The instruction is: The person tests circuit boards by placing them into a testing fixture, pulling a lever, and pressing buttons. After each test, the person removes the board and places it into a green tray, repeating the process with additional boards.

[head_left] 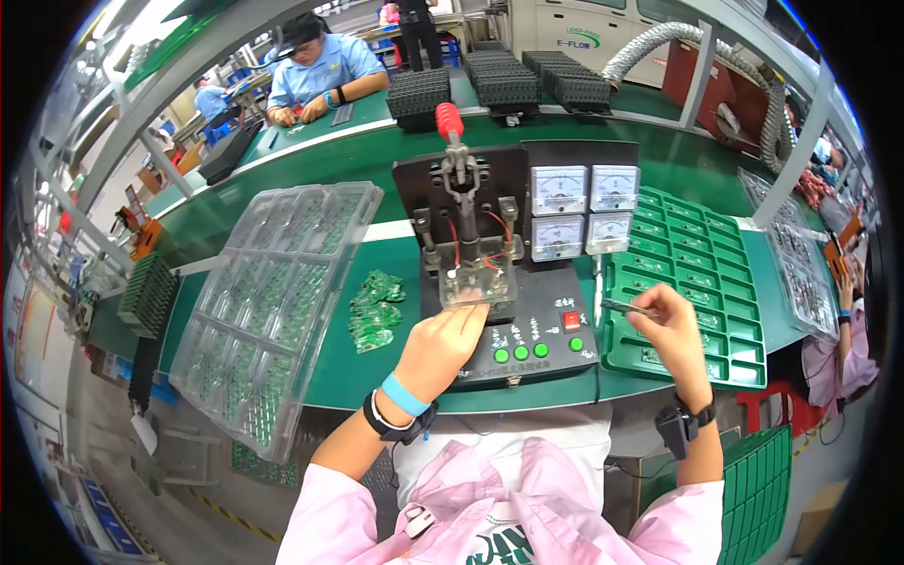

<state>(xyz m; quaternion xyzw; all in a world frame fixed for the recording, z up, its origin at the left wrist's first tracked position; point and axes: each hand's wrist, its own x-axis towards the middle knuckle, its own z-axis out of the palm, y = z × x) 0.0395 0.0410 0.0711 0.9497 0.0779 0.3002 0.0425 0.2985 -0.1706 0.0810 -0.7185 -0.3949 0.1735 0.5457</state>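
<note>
My left hand (446, 341) rests its fingertips against the clear holder (477, 280) at the foot of a black test fixture (490, 273) with a red-knobbed lever (450, 121). My right hand (670, 330) pinches a small grey part (622, 307) over the near left corner of a green compartment tray (697, 282). A small pile of green circuit boards (375, 309) lies on the green table just left of my left hand. Four white dial meters (584, 212) stand on the fixture, with green buttons (521, 353) and a red button (571, 320) on its sloped front.
A clear plastic tray (273, 301) of green boards tilts at the left. Black trays (499, 80) are stacked at the far edge, where another person in blue (315, 71) works. A person in pink (843, 348) sits at the right. More green trays (758, 490) stand at lower right.
</note>
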